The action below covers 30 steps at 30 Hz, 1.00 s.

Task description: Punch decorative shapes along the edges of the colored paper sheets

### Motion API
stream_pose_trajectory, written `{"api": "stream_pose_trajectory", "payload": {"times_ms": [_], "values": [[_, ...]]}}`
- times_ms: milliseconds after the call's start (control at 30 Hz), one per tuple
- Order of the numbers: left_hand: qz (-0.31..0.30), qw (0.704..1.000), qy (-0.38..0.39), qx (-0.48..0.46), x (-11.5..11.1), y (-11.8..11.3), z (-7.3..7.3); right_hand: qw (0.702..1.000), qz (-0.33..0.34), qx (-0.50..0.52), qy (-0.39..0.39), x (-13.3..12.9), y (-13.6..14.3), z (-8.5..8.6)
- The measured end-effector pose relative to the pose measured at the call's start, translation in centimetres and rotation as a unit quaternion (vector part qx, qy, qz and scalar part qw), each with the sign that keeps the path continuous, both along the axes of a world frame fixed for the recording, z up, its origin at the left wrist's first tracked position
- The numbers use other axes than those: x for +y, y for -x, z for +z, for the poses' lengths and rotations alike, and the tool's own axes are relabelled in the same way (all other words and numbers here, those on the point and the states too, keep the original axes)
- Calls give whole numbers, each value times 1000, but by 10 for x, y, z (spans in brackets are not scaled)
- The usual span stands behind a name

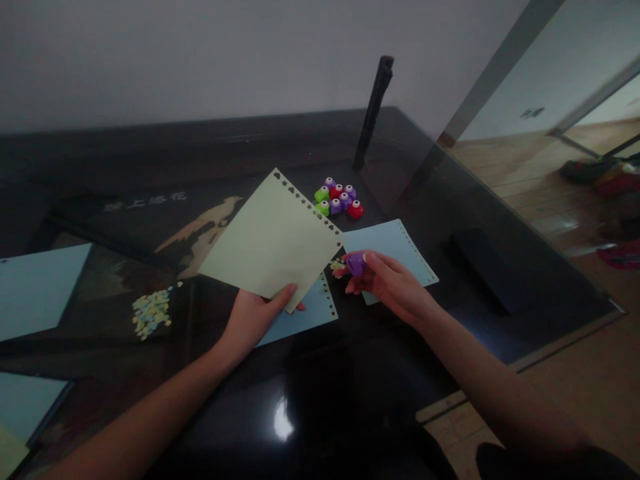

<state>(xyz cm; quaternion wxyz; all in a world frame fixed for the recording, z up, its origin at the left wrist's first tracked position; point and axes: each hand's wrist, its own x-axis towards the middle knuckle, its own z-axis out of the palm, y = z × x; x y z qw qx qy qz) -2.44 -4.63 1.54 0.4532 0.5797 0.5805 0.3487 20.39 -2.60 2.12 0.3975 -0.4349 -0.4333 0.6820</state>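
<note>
My left hand [257,317] grips a pale green sheet [270,243] by its lower corner, thumb on top. Small heart and star holes run along the sheet's upper right edge. Close to the sheet's right corner, my right hand [387,283] holds a small purple punch [357,264] between thumb and fingers. One blue sheet [305,313] with a punched edge lies partly under the green one. Another blue sheet [390,243], also punched along its right edge, lies behind my right hand. Small paper bits [337,267] show between the hands.
Several purple, green and red punches [339,197] stand grouped behind the sheets. A pile of paper cutouts [153,312] lies left on the dark glossy table [310,393]. Blue sheets [40,290] are at the far left. A black post [374,113] rises at the back; a dark flat object [487,270] lies right.
</note>
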Motion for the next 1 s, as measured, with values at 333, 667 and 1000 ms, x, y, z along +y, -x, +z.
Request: {"api": "stream_pose_trajectory", "payload": {"times_ms": [333,667,1000], "values": [[6,1000,-7,3,1,-2,3,822,110,-419,-369,2,-6,5],[6,1000,-13,0,1,-2,3,799,137,-418,-411,5,-12,2],[-12,1000,-9,13,0,0,-1,787,153,-416,-429,4,-18,4]]}}
